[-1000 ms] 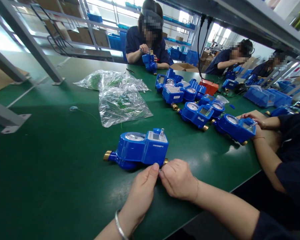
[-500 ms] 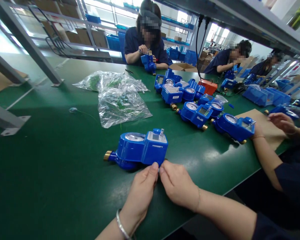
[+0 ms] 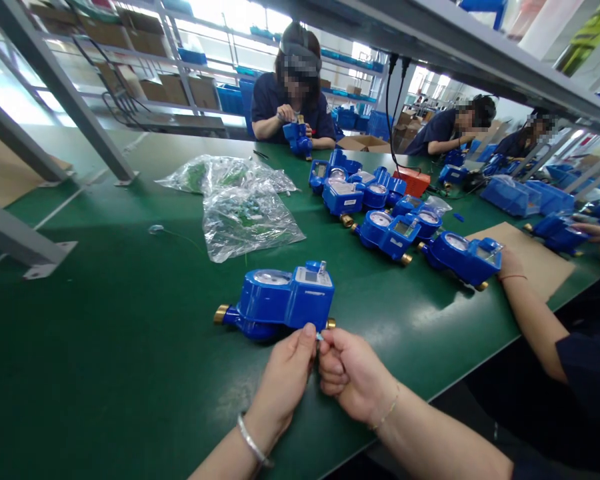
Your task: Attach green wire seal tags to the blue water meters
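I see both hands meeting near the front edge of the green table (image 3: 105, 347), at 6 o'clock from the blue water meter (image 3: 285, 303). The left hand (image 3: 283, 380) and the right hand (image 3: 353, 377) are each pinched, thumb to forefinger, on a small pale piece (image 3: 319, 337) held between them, close against the meter's near face. It is too small for me to tell what it is. I judge it light and easy to fumble, so a fingertip pinch suits it.

The meter sits flat on the table, dial up, with a brass end (image 3: 221, 313) sticking out at 9 o'clock. It looks heavy and stiff, with a smooth plastic shell. I would grip it around the blue body or the brass, not the clear dial cover.

Plastic bags (image 3: 247, 217) lie at 12 o'clock, more meters (image 3: 387, 230) cluster at 2 o'clock, and a co-worker's arm (image 3: 525, 313) is at 3 o'clock.
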The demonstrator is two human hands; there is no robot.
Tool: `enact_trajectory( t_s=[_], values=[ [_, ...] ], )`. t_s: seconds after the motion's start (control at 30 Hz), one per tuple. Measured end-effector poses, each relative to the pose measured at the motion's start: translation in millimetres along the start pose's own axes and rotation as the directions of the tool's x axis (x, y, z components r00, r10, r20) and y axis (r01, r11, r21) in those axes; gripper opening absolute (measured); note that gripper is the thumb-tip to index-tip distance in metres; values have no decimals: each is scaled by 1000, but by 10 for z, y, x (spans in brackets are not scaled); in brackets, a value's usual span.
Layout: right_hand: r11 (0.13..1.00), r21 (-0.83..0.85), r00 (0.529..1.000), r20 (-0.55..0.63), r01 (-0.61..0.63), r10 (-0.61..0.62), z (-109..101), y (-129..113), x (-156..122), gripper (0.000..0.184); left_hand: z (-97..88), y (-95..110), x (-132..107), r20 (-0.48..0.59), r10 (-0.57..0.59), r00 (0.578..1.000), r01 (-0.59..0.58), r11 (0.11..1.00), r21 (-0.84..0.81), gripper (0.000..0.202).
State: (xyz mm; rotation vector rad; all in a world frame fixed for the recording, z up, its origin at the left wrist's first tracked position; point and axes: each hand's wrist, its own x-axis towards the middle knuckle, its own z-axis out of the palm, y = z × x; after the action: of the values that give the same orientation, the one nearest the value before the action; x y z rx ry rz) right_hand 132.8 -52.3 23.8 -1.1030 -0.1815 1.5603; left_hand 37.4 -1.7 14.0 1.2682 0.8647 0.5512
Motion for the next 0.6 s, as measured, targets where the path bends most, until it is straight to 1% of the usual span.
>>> enact_trajectory(
  t_s=[0.03, 0.07, 0.1, 0.13, 0.17, 0.2, 0.23, 0.27, 0.3, 0.33, 0.37, 0.4, 0.43, 0.5, 0.53, 0.6],
  values=[
    [1000, 5, 1000, -4, 24, -24, -50, 28, -10, 26, -68, 40, -33, 5, 2, 1000, -2, 997, 77, 50],
    [998, 5, 998, -18, 58, -58, -108, 64, -21, 28, -162, 100, -66, -13, 25, 1000, -22, 982, 188, 52],
    [994, -2, 993, -45, 105, -105, -169, 106, -32, 31, -279, 181, -89, -65, 85, 994, -59, 943, 328, 52],
    [987, -17, 983, -84, 163, -164, -228, 149, -42, 34, -415, 280, -93, -120, 186, 975, -107, 872, 478, 50],
    [973, -37, 965, -129, 227, -230, -280, 192, -53, 36, -559, 393, -69, -181, 322, 929, -146, 770, 622, 45],
    [955, -54, 940, -171, 291, -296, -318, 231, -63, 38, -701, 514, -12, -230, 462, 856, -164, 666, 728, 40],
    [936, -59, 914, -200, 348, -353, -340, 268, -73, 38, -830, 633, 79, -221, 548, 807, -189, 594, 782, 38],
    [919, -49, 894, -216, 391, -392, -345, 300, -83, 38, -938, 741, 197, -186, 561, 807, -228, 586, 777, 41],
    [909, -23, 886, -219, 415, -410, -334, 330, -92, 39, -1018, 829, 331, -144, 529, 837, -245, 597, 764, 45],
    [906, 10, 886, -212, 424, -413, -313, 360, -102, 40, -1072, 893, 466, -83, 464, 882, -258, 622, 739, 48],
    [906, 43, 891, -203, 421, -405, -286, 391, -112, 43, -1102, 930, 585, -28, 407, 913, -269, 653, 708, 52],
    [908, 75, 900, -193, 411, -391, -260, 426, -124, 46, -1115, 939, 674, 29, 352, 936, -277, 681, 677, 54],
    [911, 109, 909, -179, 398, -376, -238, 465, -136, 50, -1115, 924, 723, 71, 316, 946, -284, 704, 651, 55],
    [908, 194, 928, -115, 370, -354, -212, 555, -163, 57, -1101, 827, 683, 113, 290, 950, -296, 726, 621, 54],
    [901, 240, 933, -72, 361, -354, -204, 603, -178, 59, -1089, 751, 599, 120, 298, 947, -306, 727, 614, 52],
    [885, 311, 930, 9, 346, -367, -179, 688, -210, 62, -1044, 558, 341, 120, 340, 933, -342, 730, 591, 51]
  ],
)
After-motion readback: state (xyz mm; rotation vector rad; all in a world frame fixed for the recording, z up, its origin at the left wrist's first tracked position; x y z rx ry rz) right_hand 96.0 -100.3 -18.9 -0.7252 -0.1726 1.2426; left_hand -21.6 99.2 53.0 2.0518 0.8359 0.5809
